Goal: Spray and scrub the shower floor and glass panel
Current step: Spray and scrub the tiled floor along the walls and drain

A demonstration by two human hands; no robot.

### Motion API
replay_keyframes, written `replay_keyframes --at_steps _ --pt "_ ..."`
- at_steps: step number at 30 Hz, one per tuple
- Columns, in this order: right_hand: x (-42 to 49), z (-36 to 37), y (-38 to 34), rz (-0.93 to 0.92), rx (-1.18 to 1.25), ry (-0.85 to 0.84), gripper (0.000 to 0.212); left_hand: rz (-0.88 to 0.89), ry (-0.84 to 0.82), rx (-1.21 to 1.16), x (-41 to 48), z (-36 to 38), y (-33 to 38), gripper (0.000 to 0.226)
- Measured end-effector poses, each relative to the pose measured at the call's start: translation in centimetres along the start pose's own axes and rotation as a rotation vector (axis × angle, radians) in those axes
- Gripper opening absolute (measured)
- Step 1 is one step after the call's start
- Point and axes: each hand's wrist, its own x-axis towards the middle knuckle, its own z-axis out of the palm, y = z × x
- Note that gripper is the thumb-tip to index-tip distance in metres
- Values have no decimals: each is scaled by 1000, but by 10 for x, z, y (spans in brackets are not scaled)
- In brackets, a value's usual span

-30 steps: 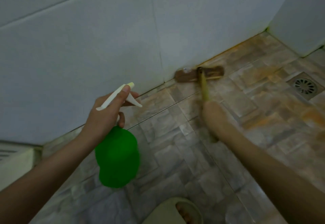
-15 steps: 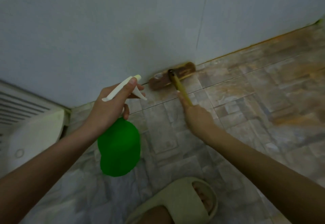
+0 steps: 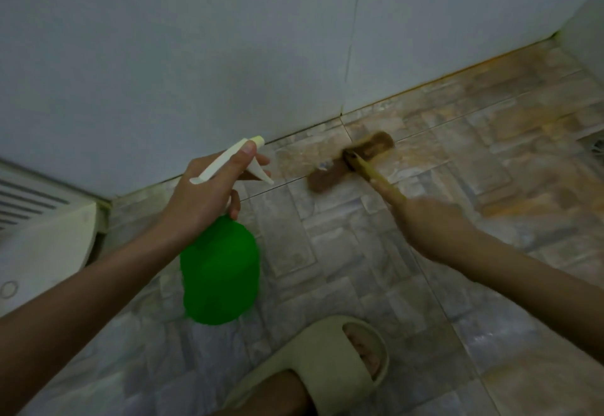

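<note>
While the shower floor (image 3: 327, 252) takes its scrubbing under that pale slipper (image 3: 327, 350), footing is the big worry: if the tile is slick with cleaner, one shifted step could mean a fall. Next down, the green spray bottle (image 3: 220, 268). The left hand (image 3: 202, 199) is wrapped round its neck with the forefinger along the sprayer top, and a stray squeeze would waste cleaner on the wall (image 3: 163, 56). Smaller again, the brush (image 3: 356, 162) has its head down on stained tile just off the wall, with the right hand (image 3: 434, 229) gripping the handle; shove too hard and it may skate. No glass panel is in view, what looks like a drain (image 3: 599, 147) is cut off at the right edge, and the right fingers are lost in blur.
</note>
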Motion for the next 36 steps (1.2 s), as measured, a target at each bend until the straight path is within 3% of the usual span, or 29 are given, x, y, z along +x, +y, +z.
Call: replay_keyframes --at_steps 3,6,9,16,19,22,28,33,36 --pt "-29 -10 16 3 -31 -55 70 20 -14 -9 3 6 6 27" --pt "24 -23 11 -85 40 76 81 25 -55 0 7 16 10 24" --pt "73 -30 21 -51 108 64 70 50 -88 15 12 27 8 25" --pt "-64 -27 40 101 -53 -161 64 61 -140 -1 20 36 6 34" --pt "1 -29 48 91 45 -24 72 44 -167 -1 21 45 9 40" --pt "57 -34 64 119 128 59 65 69 -188 20 19 56 9 36" --pt "-57 -16 78 178 75 -152 62 68 -212 8 27 68 15 43" --pt "37 -31 107 175 128 72 60 75 -233 25 40 88 26 31" --pt "69 -44 136 198 154 91 55 87 -236 24 47 105 31 34"
